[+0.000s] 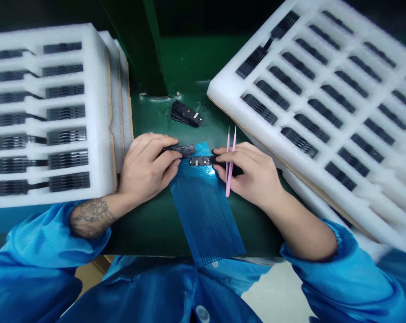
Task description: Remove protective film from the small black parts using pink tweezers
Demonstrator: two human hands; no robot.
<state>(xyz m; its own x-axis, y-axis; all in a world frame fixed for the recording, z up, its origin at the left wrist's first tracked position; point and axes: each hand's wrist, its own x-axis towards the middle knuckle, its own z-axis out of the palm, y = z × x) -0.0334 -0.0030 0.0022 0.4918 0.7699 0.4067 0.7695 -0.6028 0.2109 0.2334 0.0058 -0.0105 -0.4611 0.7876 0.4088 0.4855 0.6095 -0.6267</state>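
My left hand (pixel 152 163) has its fingers closed on a small stack of black plastic parts (pixel 186 150). Between the fingertips of my right hand (pixel 248 168) is a flat black part (pixel 200 161) with small light and gold spots on its face. Pink tweezers (pixel 229 172) are tucked in the same right hand, their tips pointing away from me. Beneath both hands lies a blue perforated sheet (pixel 208 215). A separate pile of black parts (pixel 186 114) rests on the green surface just beyond my fingers.
White foam trays (pixel 100 112) stacked on the left hold rows of black parts. Another tilted foam tray (pixel 223 87) on the right has filled slots and some bare ones near its lower right. A dark green post (pixel 151 54) rises at the back of the green table (pixel 139 224).
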